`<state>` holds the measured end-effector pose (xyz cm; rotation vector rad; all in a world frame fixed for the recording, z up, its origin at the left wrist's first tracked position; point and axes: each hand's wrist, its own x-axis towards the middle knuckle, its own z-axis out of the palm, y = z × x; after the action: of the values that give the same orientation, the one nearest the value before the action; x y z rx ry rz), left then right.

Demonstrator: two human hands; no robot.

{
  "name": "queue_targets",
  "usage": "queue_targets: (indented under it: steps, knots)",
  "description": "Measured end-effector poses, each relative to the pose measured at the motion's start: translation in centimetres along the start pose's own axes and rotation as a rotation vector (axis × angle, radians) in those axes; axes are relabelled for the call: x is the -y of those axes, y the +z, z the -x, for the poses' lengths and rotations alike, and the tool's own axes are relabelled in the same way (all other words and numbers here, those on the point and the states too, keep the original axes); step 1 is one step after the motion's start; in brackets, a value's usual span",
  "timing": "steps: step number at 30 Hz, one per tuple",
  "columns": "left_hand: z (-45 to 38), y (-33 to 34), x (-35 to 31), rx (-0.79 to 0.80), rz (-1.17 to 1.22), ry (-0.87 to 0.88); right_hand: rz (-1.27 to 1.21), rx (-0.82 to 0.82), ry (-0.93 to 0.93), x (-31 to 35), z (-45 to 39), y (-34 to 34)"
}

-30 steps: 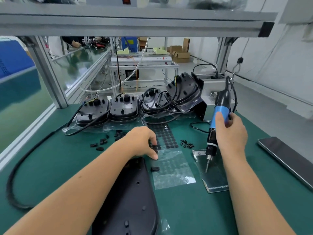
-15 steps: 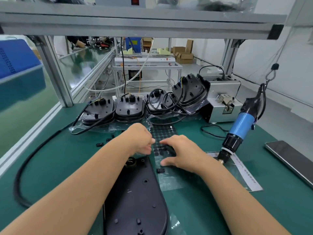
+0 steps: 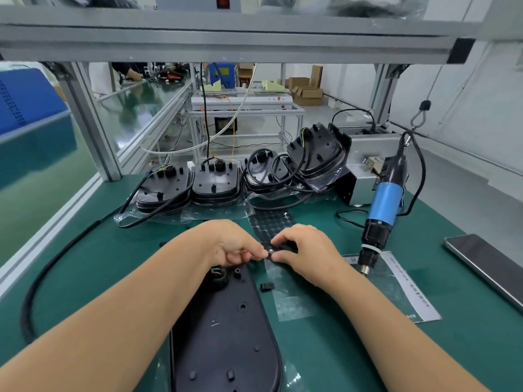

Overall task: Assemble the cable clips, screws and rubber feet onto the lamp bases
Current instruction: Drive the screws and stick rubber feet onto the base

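Note:
A black lamp base point(image 3: 226, 332) lies underside up on the green mat in front of me. Beyond it lies a clear sheet of black rubber feet point(image 3: 270, 222). My left hand point(image 3: 229, 244) and my right hand point(image 3: 305, 247) meet over the sheet's near part, fingertips pinching at the sheet and its feet. One black cable clip point(image 3: 267, 286) lies loose on the sheet beside the base. The blue electric screwdriver point(image 3: 382, 210) hangs free on its hook to the right, tip near the mat.
Stacks of lamp bases with cables point(image 3: 215, 185) stand in plastic bags at the back. A grey metal box point(image 3: 365, 171) sits behind the screwdriver. A phone point(image 3: 486, 267) lies at the right edge. A thick black cable point(image 3: 42, 284) loops on the left.
My right hand let go of the screwdriver, which swung back to hang on the right. That hand moved left onto the rubber-feet sheet and now meets my left hand there.

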<state>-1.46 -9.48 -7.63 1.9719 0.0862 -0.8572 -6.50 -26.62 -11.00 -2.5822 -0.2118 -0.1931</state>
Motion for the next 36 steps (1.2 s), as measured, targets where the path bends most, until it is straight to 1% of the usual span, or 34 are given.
queue_targets:
  steps: [4,8,11,15,20,24,28,36]
  knots:
    - [-0.3,-0.1,0.5,-0.042,0.02,0.057,-0.056,-0.03,0.005,0.1,0.2,-0.1]
    - [-0.6,-0.2,0.8,-0.064,0.184,0.107,-0.123,-0.097,0.001,0.6,0.3,-0.1]
    - [-0.1,0.0,0.7,-0.097,0.217,0.157,-0.185,-0.082,0.019,0.7,0.4,-0.4]
    - [0.6,0.4,0.4,-0.197,0.1,0.334,-0.254,-0.113,0.042,0.6,0.6,-0.9]
    - [1.3,0.8,0.1,-0.188,-0.05,0.454,-0.278,-0.141,0.056,0.6,0.9,-1.1]
    - [1.4,1.1,-0.1,-0.217,-0.119,0.48,-0.269,-0.146,0.049,0.7,0.9,-1.3]
    - [1.6,1.1,-0.1,-0.216,-0.144,0.49,-0.209,-0.162,0.036,0.7,1.1,-1.3]
    - [1.7,1.3,-0.1,-0.233,-0.16,0.492,-0.197,-0.3,0.018,1.4,1.3,-1.0]
